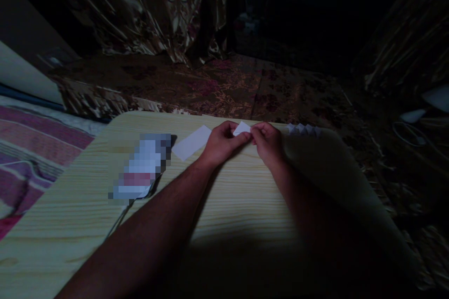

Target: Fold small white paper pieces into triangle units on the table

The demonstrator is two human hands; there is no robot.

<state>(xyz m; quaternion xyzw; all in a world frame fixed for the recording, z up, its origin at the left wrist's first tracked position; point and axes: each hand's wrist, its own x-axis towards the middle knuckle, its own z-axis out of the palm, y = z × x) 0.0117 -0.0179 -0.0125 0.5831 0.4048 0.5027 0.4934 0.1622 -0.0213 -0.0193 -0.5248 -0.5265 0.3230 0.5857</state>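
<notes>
We pinch a small paper piece (pixel 242 128) between left hand (pixel 221 142) and right hand (pixel 268 144); paper strip (pixel 191 142), pixelated object (pixel 145 166) left, folded papers (pixel 303 129) right, on wooden table (pixel 228 205)

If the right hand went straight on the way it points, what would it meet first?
Likely the left hand, which pinches the same small paper piece as the right hand; depth is unclear.

A white paper strip (pixel 191 142) lies just left of the left hand (pixel 220 142) on the wooden table (pixel 245 196), a pixelated object (pixel 143 168) further left. Small folded white pieces (pixel 303 129) sit in a row just right of the right hand (pixel 268 145).
</notes>
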